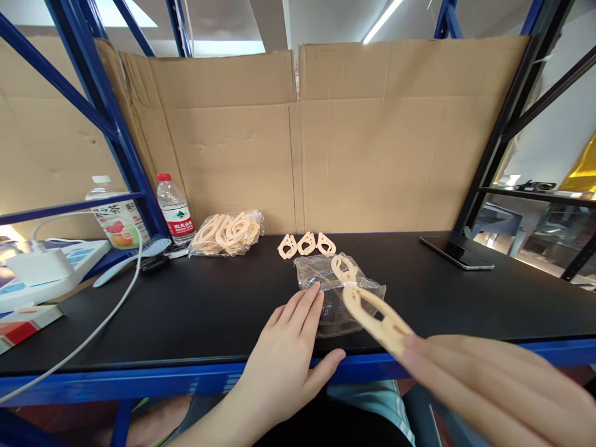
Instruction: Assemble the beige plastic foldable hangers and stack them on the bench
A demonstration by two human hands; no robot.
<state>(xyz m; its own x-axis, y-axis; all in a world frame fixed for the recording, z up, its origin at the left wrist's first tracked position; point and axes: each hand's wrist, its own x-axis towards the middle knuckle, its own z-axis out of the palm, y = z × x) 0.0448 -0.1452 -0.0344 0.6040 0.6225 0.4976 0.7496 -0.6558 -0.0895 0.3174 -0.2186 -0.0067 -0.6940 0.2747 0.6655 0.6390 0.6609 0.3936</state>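
Observation:
My left hand (291, 351) lies with fingers stretched out, its fingertips on the left part of a clear plastic bag (334, 313). My right hand (493, 388) pinches the near end of a pale, wood-coloured cutout piece (379, 323), a long loop with openings. The far end of that piece is over the bag's right side. Just beyond it, a second pale looped piece (343, 269) shows at the bag's upper part; whether it is inside or on top I cannot tell. Behind the bag, three small triangular cutout pieces (307, 243) sit in a row.
A filled bag of pale loops (228, 234) lies at the back left, beside a red-capped water bottle (176, 211). A phone (455, 252) rests on the right. A white cable (109, 316) crosses the left side. Cardboard (344, 143) walls off the back.

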